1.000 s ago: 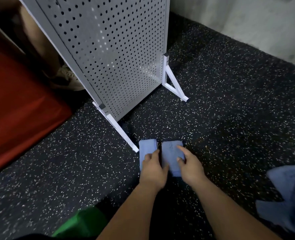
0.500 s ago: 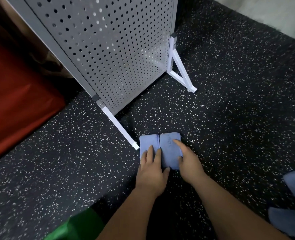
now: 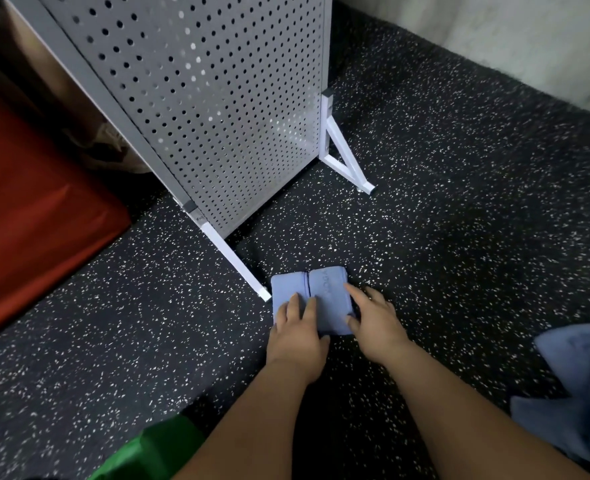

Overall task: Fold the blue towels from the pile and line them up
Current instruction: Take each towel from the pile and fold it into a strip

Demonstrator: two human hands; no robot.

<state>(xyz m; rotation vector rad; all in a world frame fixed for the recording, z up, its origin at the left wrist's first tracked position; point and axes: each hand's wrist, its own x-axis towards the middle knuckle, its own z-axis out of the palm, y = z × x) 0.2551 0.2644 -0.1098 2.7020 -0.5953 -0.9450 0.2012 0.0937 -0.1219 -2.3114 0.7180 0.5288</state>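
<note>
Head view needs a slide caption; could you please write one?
Left hand and right hand touch two folded blue towels side by side; unfolded pile at right.

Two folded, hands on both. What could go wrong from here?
1. The left folded towel lies close to the stand foot. A push leftward could jam it there and skew the row.
2. The left hand and right hand press flat on the left towel and the right folded towel. Sliding off instead of lifting may drag layers open.
3. The row can probably grow only towards the unfolded pile.
</note>
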